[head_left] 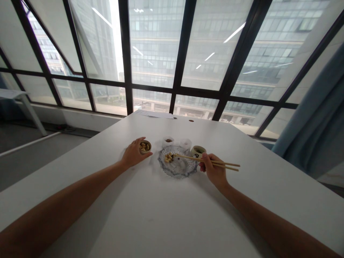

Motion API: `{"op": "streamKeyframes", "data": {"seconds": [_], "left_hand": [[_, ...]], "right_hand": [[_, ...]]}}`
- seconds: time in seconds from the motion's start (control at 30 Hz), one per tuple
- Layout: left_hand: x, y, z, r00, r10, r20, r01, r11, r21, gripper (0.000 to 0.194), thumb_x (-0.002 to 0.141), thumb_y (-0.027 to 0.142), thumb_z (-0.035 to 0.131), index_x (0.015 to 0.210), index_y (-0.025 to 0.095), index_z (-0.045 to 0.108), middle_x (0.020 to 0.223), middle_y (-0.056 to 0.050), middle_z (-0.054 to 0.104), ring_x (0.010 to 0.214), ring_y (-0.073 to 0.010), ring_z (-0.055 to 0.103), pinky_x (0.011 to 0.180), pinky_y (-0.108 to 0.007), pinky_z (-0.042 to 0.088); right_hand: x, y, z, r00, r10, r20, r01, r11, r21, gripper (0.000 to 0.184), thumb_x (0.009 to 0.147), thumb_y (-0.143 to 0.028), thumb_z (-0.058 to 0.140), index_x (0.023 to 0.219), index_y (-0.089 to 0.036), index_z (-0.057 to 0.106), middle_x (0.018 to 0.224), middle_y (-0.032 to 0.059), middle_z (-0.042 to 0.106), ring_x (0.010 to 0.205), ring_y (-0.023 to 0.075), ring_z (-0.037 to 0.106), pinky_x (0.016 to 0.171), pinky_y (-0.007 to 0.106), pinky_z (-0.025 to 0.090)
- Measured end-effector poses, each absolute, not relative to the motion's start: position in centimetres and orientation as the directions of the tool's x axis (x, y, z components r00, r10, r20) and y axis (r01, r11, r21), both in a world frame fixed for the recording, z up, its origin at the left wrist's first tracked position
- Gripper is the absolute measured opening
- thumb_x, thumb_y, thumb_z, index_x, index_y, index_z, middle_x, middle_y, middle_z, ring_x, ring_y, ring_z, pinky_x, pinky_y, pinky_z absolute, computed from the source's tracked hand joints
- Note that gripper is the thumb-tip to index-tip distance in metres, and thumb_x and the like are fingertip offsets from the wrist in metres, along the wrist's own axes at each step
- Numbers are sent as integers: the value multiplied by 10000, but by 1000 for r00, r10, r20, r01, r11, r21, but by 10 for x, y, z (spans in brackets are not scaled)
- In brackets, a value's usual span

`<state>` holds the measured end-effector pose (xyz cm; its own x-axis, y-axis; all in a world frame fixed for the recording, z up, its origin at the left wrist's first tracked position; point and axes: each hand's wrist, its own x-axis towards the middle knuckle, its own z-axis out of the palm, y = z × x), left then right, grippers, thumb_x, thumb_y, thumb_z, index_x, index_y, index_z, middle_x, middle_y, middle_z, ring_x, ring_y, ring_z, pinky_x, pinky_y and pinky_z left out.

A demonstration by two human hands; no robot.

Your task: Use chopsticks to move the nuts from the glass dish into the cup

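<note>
My left hand (135,152) is wrapped round a small cup (145,147) that holds pale yellowish pieces, perhaps nuts. A pair of wooden chopsticks (224,165) is gripped in my right hand (214,170). Their tips point left over a scalloped clear glass plate (179,175). Close to the tips, a small heap of yellowish pieces (169,157) lies on the plate's left side; a few dark bits are among them. Just beyond my right fingers stands a ceramic cup (199,149) with a dark mark on its side.
Behind the plate stand a small white cup (168,141) with something dark red-brown in it and a second whitish cup (186,143). Papers (156,114) lie at the far edge of the white table (150,218), before the windows. A blue curtain (309,118) hangs at right.
</note>
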<state>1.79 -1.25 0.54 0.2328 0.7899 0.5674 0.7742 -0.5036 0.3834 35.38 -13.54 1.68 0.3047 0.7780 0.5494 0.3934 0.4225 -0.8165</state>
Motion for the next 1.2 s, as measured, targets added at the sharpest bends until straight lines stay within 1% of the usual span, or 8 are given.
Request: {"op": "streamKeyframes", "data": {"seconds": [0.13, 0.23, 0.5, 0.57, 0.67, 0.87, 1.0, 1.2], "left_hand": [[18, -13, 5, 226, 791, 568, 777, -498, 384, 730, 759, 490, 781, 1371, 240, 471, 1369, -114, 626, 1238, -304, 619, 1066, -443, 504], [19, -14, 6, 221, 797, 562, 779, -491, 390, 735, 764, 496, 779, 1375, 228, 472, 1378, -123, 620, 1240, -311, 617, 1074, -450, 498], [20, -16, 8, 225, 800, 556, 775, -493, 396, 762, 757, 514, 789, 1386, 229, 467, 1376, -122, 617, 1248, -308, 610, 1078, -451, 490], [21, -16, 8, 226, 801, 554, 775, -493, 396, 760, 756, 514, 790, 1386, 235, 471, 1371, -117, 619, 1245, -309, 612, 1074, -448, 493], [21, -17, 8, 224, 802, 554, 777, -490, 395, 760, 752, 499, 798, 1390, 248, 470, 1363, -106, 625, 1243, -306, 614, 1072, -442, 496], [22, -16, 7, 209, 812, 545, 781, -474, 407, 749, 767, 509, 779, 1388, 226, 470, 1386, -118, 610, 1255, -310, 609, 1079, -442, 491], [22, -16, 6, 183, 814, 552, 779, -463, 424, 738, 770, 502, 775, 1383, 221, 475, 1376, -122, 619, 1243, -312, 620, 1072, -444, 498], [20, -15, 6, 174, 815, 553, 774, -460, 436, 733, 772, 516, 767, 1381, 221, 485, 1363, -126, 630, 1229, -314, 632, 1061, -450, 508]], "right_hand": [[354, -134, 20, 362, 779, 512, 316, 414, -854, 555, 822, -731, 656, 668, -201, 601, 523, 26, 625, 382, 150, 552, 328, 253, 422], [350, -137, 29, 343, 746, 571, 345, 466, -815, 535, 841, -715, 646, 670, -210, 607, 518, 20, 625, 387, 149, 550, 342, 262, 441], [286, -103, 72, 18, 744, 668, 452, 590, -669, 486, 919, -636, 599, 705, -202, 642, 576, 31, 674, 461, 145, 605, 449, 257, 489], [264, -87, 76, -35, 751, 659, 416, 611, -673, 503, 911, -660, 590, 699, -206, 629, 569, 22, 663, 471, 138, 602, 459, 245, 481], [245, -70, 79, -92, 810, 580, 290, 579, -762, 534, 835, -713, 651, 700, -198, 613, 581, 18, 650, 461, 124, 575, 434, 231, 452], [283, -75, 91, 108, 812, 574, 213, 545, -811, 626, 871, -792, 508, 717, -192, 597, 555, 17, 624, 412, 107, 547, 387, 213, 422], [332, -96, 89, 239, 794, 559, 340, 471, -814, 640, 804, -812, 595, 667, -187, 617, 493, 15, 605, 358, 115, 519, 337, 218, 396], [362, -121, 73, -17, 824, 567, 603, 461, -651, 599, 901, -734, 547, 655, -195, 636, 554, 41, 650, 464, 153, 591, 439, 254, 471]]}}
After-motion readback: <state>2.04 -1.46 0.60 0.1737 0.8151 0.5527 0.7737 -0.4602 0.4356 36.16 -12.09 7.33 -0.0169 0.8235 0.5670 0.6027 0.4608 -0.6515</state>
